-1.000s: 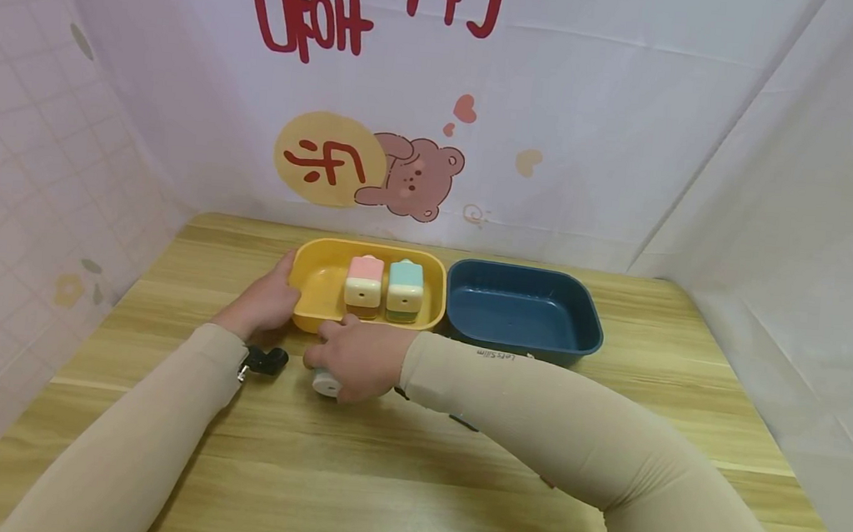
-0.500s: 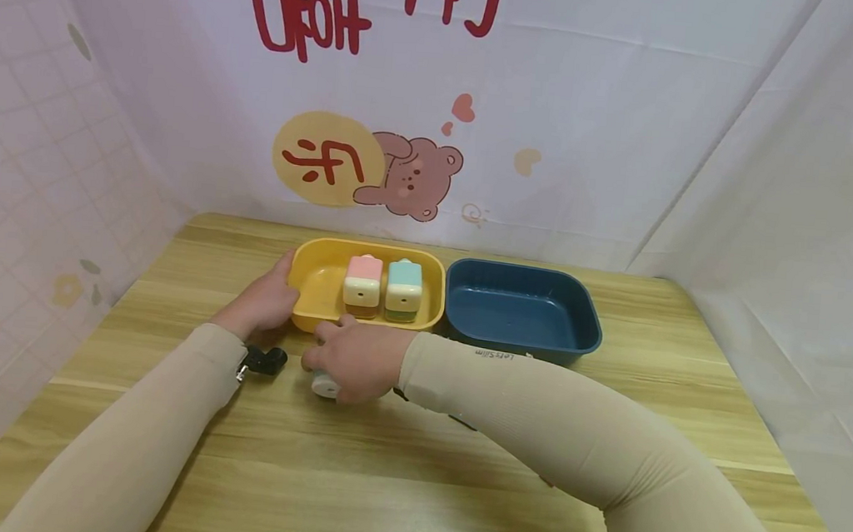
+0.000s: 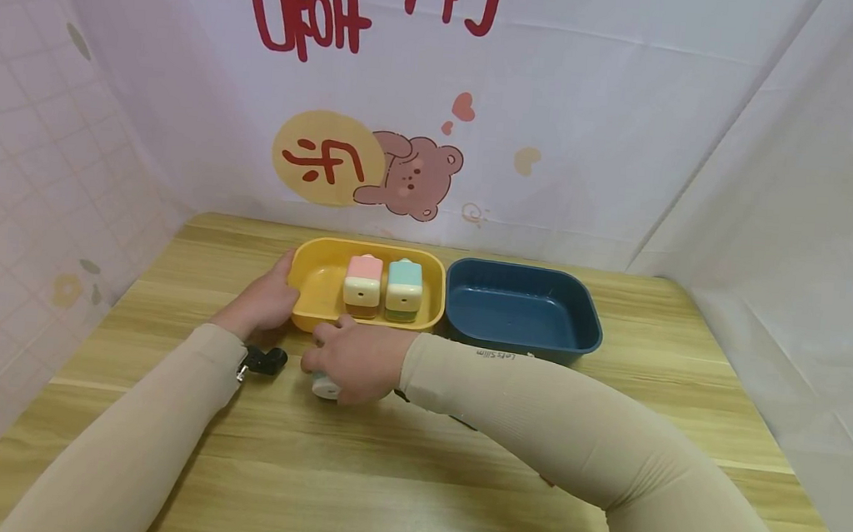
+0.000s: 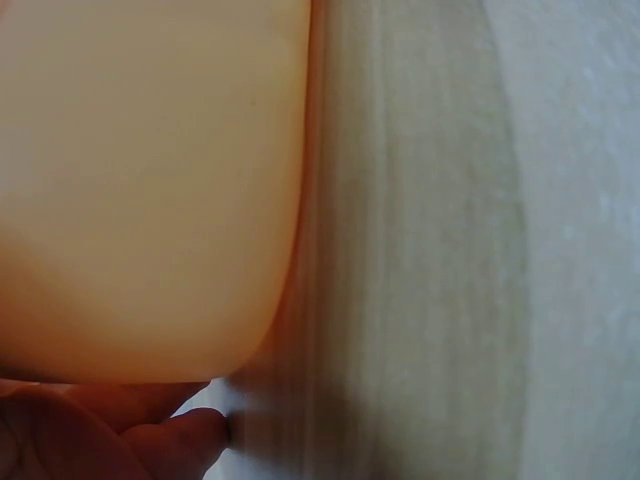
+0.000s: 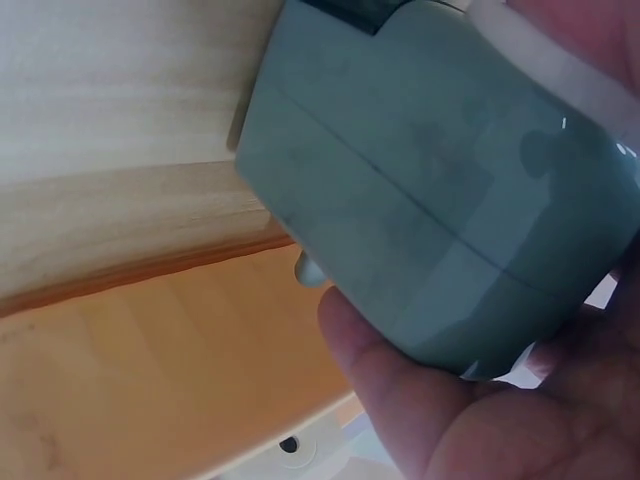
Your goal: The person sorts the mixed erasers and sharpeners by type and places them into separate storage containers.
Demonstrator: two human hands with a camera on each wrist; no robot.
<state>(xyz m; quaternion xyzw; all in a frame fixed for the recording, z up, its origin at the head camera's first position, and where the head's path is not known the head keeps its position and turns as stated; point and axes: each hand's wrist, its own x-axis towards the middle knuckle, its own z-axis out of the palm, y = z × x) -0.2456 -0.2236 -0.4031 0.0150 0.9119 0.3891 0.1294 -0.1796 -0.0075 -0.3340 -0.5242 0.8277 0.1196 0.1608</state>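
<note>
My right hand holds a grey-green pencil sharpener low over the table, just in front of the yellow bin. From the head, only the sharpener's pale front peeks out below the fingers; in the right wrist view its smooth body fills much of the picture, the thumb along its lower side. At the bin's left end, my left hand grips the wall; its curled fingers show against the outside in the left wrist view. Inside the bin, a pink sharpener and a teal sharpener stand side by side.
A navy bin stands right against the yellow one. Partly covered by the right forearm are a small dark thing and a small reddish thing on the wooden table. A printed white cloth rises behind.
</note>
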